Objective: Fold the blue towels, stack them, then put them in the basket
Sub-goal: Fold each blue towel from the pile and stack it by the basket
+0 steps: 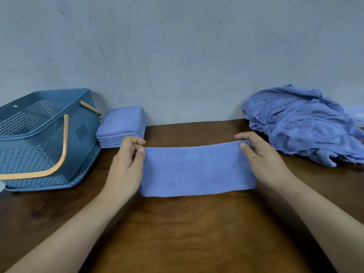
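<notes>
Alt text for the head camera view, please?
A person's left hand and right hand pinch the far corners of a half-folded blue cloth towel on a brown wooden table. At left, a stack of folded blue towels sits beside a blue perforated plastic basket with orange handles; at right lies a heap of unfolded blue towels.

Both hands pinch towel (198, 171) (folded strip).
</notes>
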